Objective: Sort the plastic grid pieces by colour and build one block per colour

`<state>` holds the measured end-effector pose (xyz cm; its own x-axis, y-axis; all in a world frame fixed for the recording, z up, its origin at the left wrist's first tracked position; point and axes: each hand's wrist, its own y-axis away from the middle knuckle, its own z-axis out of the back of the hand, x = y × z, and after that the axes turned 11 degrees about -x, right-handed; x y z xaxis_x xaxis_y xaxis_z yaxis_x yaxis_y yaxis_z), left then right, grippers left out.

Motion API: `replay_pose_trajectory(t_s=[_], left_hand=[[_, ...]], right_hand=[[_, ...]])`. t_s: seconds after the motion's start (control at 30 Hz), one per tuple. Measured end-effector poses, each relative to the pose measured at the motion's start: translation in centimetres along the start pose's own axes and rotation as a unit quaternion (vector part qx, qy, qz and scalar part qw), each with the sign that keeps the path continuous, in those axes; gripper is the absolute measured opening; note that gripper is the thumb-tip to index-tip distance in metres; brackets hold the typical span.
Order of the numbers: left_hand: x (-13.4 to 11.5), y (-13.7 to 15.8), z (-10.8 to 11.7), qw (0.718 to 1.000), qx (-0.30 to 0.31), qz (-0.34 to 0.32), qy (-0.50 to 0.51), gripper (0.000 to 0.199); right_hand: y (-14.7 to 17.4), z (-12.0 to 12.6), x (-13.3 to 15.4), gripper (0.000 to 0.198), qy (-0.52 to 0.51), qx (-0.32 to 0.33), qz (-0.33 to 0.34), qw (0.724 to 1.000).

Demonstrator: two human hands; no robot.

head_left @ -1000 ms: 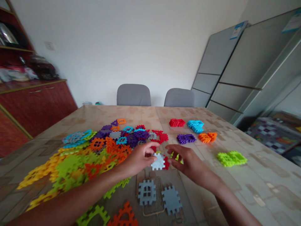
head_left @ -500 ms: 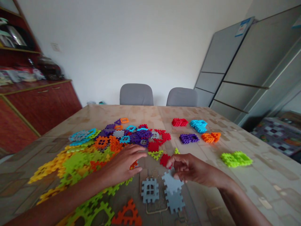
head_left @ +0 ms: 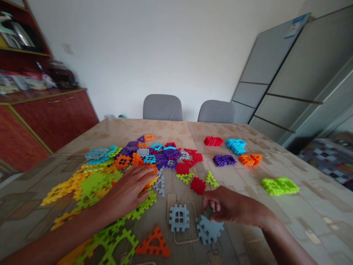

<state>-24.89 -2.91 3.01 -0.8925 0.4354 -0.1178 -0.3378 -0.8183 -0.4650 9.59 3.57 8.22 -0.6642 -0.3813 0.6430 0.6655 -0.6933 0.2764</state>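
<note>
My right hand [head_left: 222, 206] pinches the upper edge of a plain grey square building tile [head_left: 207, 227], which lies overlapping and slightly turned on a second grey tile. Just left of these, a grey window tile [head_left: 179, 218] rests flat on the table. My left hand [head_left: 131, 186] is over the heap of colourful interlocking tiles, fingers stretched out and bent a little, covering some orange and yellow pieces. Beside its fingertips lies a grey triangle [head_left: 160, 185]. A red tile [head_left: 198, 185] and a lime triangle [head_left: 211, 179] are just beyond my right hand.
On the table's right side stand sorted stacks: red [head_left: 213, 141], light blue [head_left: 236, 146], purple [head_left: 224, 160], orange [head_left: 250, 159] and lime [head_left: 280, 186]. An orange triangle [head_left: 154, 243] lies near the front. Two grey chairs [head_left: 162, 107] stand behind the far edge.
My left hand has moved left and down onto the heap, uncovering the grey triangle. With my right hand, the upper grey tile has shifted down over the lower one. The view has moved slightly.
</note>
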Motion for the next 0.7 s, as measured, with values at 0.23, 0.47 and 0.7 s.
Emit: replay_pose_trajectory(t_s=[0.23, 0.47, 0.7], left_hand=[[-2.2, -2.0, -0.8, 0.997, 0.066, -0.005, -0.026, 0.049], [-2.8, -3.2, -1.2, 0.996, 0.071, 0.02, -0.043, 0.06], [-3.3, -3.5, -1.5, 0.996, 0.055, 0.046, -0.048, 0.063]], right_hand=[[1.3, 0.5, 0.6, 0.027, 0.093, -0.055, -0.038, 0.993], [1.4, -0.6, 1.3, 0.083, 0.199, 0.002, 0.049, 0.979], [1.3, -1.5, 1.9, 0.086, 0.212, 0.017, 0.063, 0.975]])
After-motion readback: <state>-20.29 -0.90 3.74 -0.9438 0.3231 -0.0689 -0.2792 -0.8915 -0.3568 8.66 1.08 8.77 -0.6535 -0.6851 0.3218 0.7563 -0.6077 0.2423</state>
